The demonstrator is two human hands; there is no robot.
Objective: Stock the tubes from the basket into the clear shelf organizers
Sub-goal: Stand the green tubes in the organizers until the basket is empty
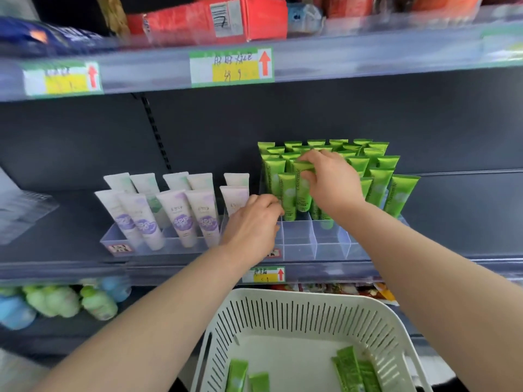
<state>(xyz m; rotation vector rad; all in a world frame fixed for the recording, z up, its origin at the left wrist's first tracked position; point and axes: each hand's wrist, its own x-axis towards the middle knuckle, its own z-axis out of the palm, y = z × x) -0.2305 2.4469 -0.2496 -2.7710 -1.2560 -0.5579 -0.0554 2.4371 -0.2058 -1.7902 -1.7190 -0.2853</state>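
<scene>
Green tubes (379, 182) stand cap-down in packed rows in the clear organizer (328, 241) on the middle shelf, at about one o'clock from the centre of my feed; the right hand (331, 182) reaches in over the front-left rows and pinches the crimped top of one green tube (303, 190) between thumb and curled fingers, the tube upright among its neighbours; the left hand (254, 222) sits at the organizer's nine o'clock corner, fingers bent together against its left wall, and I cannot tell from here whether they grip the wall or only lean on it; at six o'clock, below the shelf lip, a white slotted basket (283, 315) holds loose green tubes (349, 369) lying flat, some at its five o'clock side and some at its seven o'clock side; at nine o'clock from the hands a second clear organizer (113, 236) carries white-and-purple tubes (181, 219), cap-down in two rows, just beside the green one; on the shelf above, at twelve o'clock, I see a red carton (203, 21) over a price label (230, 66) with a red arrow; on the shelf below, at eight o'clock, green and blue bottles (53, 301) sit blurred.
</scene>
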